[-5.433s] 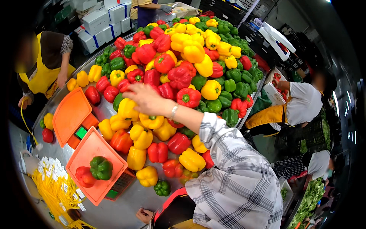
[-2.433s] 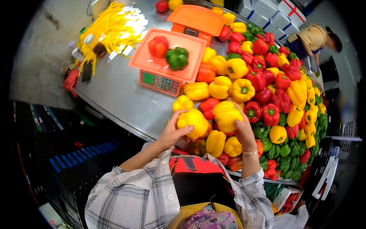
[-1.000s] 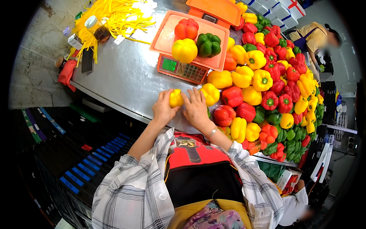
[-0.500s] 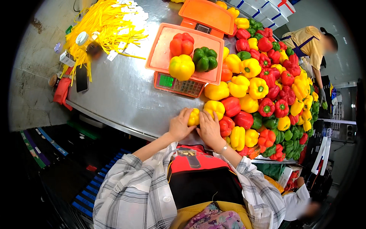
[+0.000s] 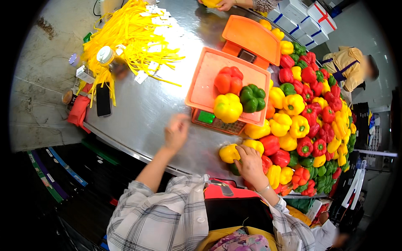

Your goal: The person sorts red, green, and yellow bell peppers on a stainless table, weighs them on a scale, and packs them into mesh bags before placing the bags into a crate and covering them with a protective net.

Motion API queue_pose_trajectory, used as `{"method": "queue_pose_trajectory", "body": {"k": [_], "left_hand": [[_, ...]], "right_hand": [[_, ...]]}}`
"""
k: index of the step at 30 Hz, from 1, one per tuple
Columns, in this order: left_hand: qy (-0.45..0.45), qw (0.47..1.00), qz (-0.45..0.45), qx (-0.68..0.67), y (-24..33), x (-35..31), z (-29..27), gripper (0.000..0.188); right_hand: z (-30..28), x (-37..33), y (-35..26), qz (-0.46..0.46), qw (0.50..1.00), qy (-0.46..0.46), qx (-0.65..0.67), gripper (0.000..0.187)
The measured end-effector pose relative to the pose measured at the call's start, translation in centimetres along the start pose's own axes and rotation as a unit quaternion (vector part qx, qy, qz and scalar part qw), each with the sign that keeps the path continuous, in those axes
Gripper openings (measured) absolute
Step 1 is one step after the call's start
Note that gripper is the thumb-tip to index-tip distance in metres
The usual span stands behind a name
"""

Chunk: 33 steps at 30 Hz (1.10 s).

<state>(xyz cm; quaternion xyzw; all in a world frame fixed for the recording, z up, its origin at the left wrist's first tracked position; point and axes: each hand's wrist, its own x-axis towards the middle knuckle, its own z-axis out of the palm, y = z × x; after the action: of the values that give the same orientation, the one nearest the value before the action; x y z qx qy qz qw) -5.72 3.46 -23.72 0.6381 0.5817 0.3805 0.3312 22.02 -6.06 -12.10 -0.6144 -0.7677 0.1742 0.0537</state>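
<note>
My left hand (image 5: 176, 131) is over the metal table, left of the scale's front, with its fingers smeared by motion. Beside the pile, my right hand (image 5: 250, 166) grips the right side of a yellow bell pepper (image 5: 228, 153). A dark green pepper (image 5: 234, 168) shows partly below that one, and another yellow pepper (image 5: 253, 145) touches it at the upper right. On the orange scale's tray (image 5: 201, 90) sit a red bell pepper (image 5: 228, 80), a yellow one (image 5: 228, 108) and a green one (image 5: 253, 98). The scale's display (image 5: 206, 117) glows green.
A large pile of red, yellow and green peppers (image 5: 307, 125) covers the right side. Yellow straps with white tags (image 5: 130, 42), a lidded jar (image 5: 105, 55) and a black phone (image 5: 103, 100) lie left. A second orange scale (image 5: 251, 37) stands behind. Another person's hand (image 5: 226, 4) holds a yellow pepper.
My left hand has let go of the yellow pepper and swung left. My right hand is now on a yellow pepper by the pile. The view has shifted, and another person's hand appears at the top.
</note>
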Motion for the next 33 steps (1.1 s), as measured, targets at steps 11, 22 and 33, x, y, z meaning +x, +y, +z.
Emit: {"method": "queue_pose_trajectory", "body": {"k": [11,22,33], "left_hand": [[0.023,1.0,0.0,0.006,-4.9,13.9,-4.1,0.003],[-0.405,0.834,-0.213,-0.308,14.8,-6.2,-4.5,0.013],[-0.184,0.884,-0.05,-0.426,17.7,-4.9,-3.7,0.009]], "right_hand": [[0.3,3.6,-2.4,-0.097,0.99,-0.017,0.102,0.037],[3.5,-2.6,-4.9,-0.001,0.773,-0.221,0.595,0.051],[5.0,-3.8,1.5,-0.023,0.988,0.131,0.078,0.056]]}}
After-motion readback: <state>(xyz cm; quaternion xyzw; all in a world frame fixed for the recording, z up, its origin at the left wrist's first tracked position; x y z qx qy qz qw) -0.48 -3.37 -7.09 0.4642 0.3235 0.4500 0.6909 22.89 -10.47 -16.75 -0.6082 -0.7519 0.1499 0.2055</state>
